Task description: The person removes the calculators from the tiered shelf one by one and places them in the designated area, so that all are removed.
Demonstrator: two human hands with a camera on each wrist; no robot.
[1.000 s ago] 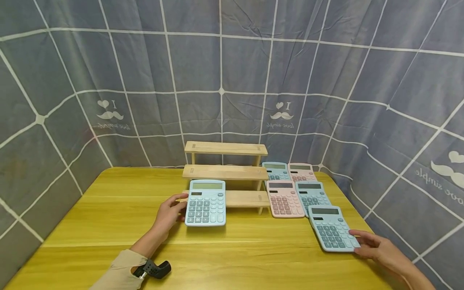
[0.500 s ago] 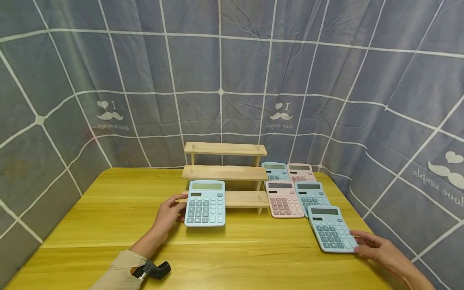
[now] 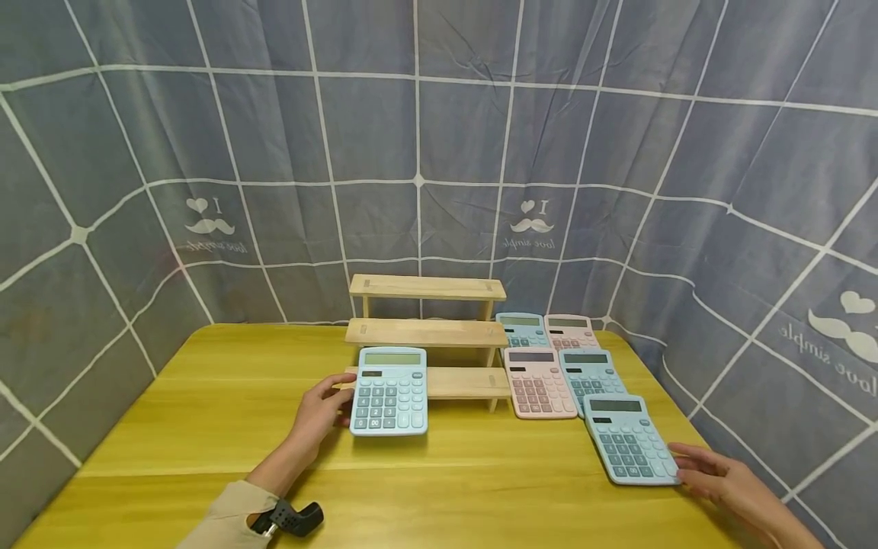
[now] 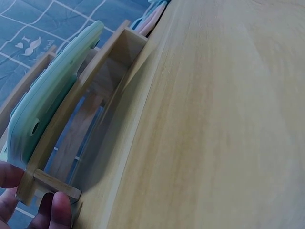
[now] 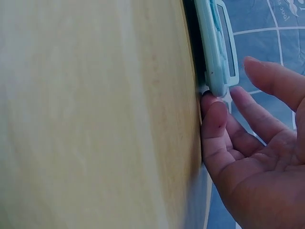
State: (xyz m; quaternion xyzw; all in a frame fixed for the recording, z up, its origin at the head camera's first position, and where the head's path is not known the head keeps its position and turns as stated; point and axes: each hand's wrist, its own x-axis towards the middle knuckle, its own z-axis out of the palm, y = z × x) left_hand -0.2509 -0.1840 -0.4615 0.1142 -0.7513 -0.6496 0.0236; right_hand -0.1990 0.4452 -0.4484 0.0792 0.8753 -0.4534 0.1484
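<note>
In the head view, my left hand [image 3: 317,412] is at the left end of the lowest step of a three-step wooden display stand [image 3: 425,333]. A light blue calculator [image 3: 389,393] leans on that step, right beside the fingers. The left wrist view shows fingers [image 4: 61,207] on both sides of the step's end, next to the calculator's lower corner. On the right, my right hand [image 3: 723,484] is at the lower right corner of another light blue calculator [image 3: 631,444]. Its fingers are loosely bent and spread in the right wrist view, fingertips close to the calculator's edge without gripping it.
Right of the stand lie more calculators: a pink one [image 3: 539,383], a blue one [image 3: 591,375] partly under the nearest, and a blue [image 3: 521,329] and a pink [image 3: 571,331] behind. A grey grid-patterned curtain [image 3: 439,137] borders the yellow wooden table [image 3: 439,488].
My right hand has loosened from the calculator's corner and drawn slightly right. The left hand stays beside the stand. The head view has tilted a little.
</note>
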